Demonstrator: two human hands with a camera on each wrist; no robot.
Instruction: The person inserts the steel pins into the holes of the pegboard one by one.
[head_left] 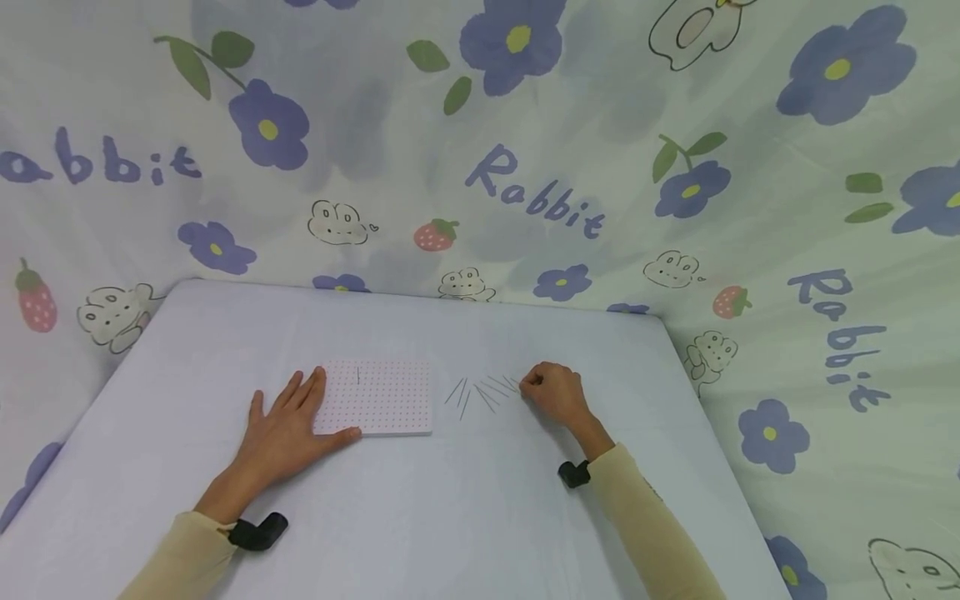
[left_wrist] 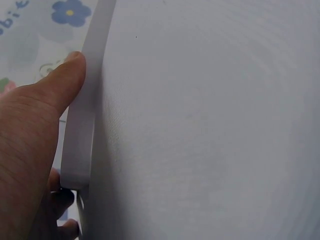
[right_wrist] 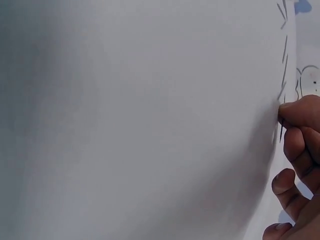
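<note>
A white board (head_left: 390, 398) with a grid of small red dots lies on the table, and one thin dark needle (head_left: 358, 376) shows near its back edge. My left hand (head_left: 281, 437) rests at the board's left end, fingers spread and fairly straight, thumb along the front edge. In the left wrist view the thumb (left_wrist: 70, 80) touches the board's side (left_wrist: 82, 140). To the right of the board several loose needles (head_left: 462, 404) lie fanned out. At their right end my right hand (head_left: 557, 393) pinches a needle (right_wrist: 281, 132) between thumb and forefinger, close to the tabletop.
A white cloth covers the table (head_left: 465, 517). Behind it and along both sides hangs a curtain (head_left: 390, 167) printed with flowers, rabbits and strawberries. Each wrist wears a black camera mount, the left one (head_left: 258, 532) just above the tabletop.
</note>
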